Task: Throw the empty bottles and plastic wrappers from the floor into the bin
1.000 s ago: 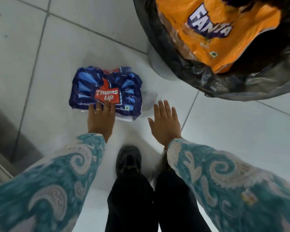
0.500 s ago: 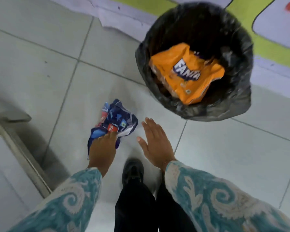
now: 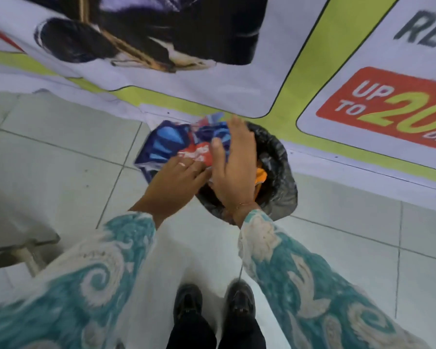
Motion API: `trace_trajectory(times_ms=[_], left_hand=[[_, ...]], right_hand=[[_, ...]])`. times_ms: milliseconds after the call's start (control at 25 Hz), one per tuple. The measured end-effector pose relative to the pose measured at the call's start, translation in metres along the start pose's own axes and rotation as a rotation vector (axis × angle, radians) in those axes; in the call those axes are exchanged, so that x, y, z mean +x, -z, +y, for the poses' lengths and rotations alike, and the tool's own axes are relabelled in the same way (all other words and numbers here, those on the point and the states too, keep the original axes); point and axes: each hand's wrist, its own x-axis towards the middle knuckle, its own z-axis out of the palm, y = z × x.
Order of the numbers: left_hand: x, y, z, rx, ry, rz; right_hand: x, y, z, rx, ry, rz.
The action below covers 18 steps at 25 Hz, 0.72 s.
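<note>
— So, how far along is the clean-up?

— Nearly through this piece, I'd judge. Largest first: a printed banner [image 3: 212, 91] lies across the pale floor tiles [image 3: 60, 157], glossy and creased at its edge. Against it stands the bin [image 3: 285, 187], round, lined with a crinkly black bag. An orange wrapper [image 3: 261, 176] already sits inside.

— And the blue one?

— The blue wrapper [image 3: 166, 142], thin shiny plastic, crumpled and angular, is held over the bin's left rim, not yet dropped. The left hand [image 3: 176, 182] has its fingers closed on the near edge. The right hand [image 3: 234, 167] is flat, fingers spread wide, pressing against the wrapper's side.

— Anything left?

— Letting it go into the bag. No bottles or other litter show on the visible floor.
</note>
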Motion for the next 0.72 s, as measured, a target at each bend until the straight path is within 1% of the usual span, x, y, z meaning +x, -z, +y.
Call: trace_trajectory(times_ms=[80, 120, 200, 280, 400, 480, 520, 600, 640, 680, 720], left_hand=[[0.034, -0.011, 0.01, -0.08, -0.188, -0.067], [0.045, -0.021, 0.018, -0.096, -0.245, -0.09], [0.056, -0.05, 0.033, -0.1, -0.277, -0.128], [0.057, -0.087, 0.049, -0.161, -0.17, -0.241], [0.061, -0.151, 0.054, -0.237, 0.138, -0.44], [0.062, -0.17, 0.05, -0.114, 0.242, -0.446], [0.06, -0.175, 0.048, -0.109, 0.294, -0.398], [0.051, -0.165, 0.041, -0.095, 0.372, -0.369], [0.045, -0.154, 0.034, -0.107, 0.392, -0.381], [0.041, -0.143, 0.029, -0.113, 0.419, -0.412], [0.034, -0.129, 0.023, -0.103, 0.437, -0.401]], right_hand=[[0.022, 0.018, 0.014, 0.002, -0.024, 0.087], [0.027, 0.025, 0.026, -0.004, -0.036, 0.103], [0.027, 0.034, 0.051, -0.038, -0.056, 0.099], [0.018, 0.037, 0.079, -0.057, -0.073, 0.058], [-0.001, 0.034, 0.118, -0.103, -0.069, -0.026], [-0.013, 0.029, 0.135, -0.146, -0.077, -0.07], [-0.018, 0.026, 0.14, -0.173, -0.089, -0.085], [-0.024, 0.021, 0.144, -0.188, -0.133, -0.12], [-0.024, 0.019, 0.141, -0.207, -0.15, -0.13], [-0.025, 0.018, 0.137, -0.25, -0.17, -0.14], [-0.027, 0.019, 0.13, -0.302, -0.163, -0.157]])
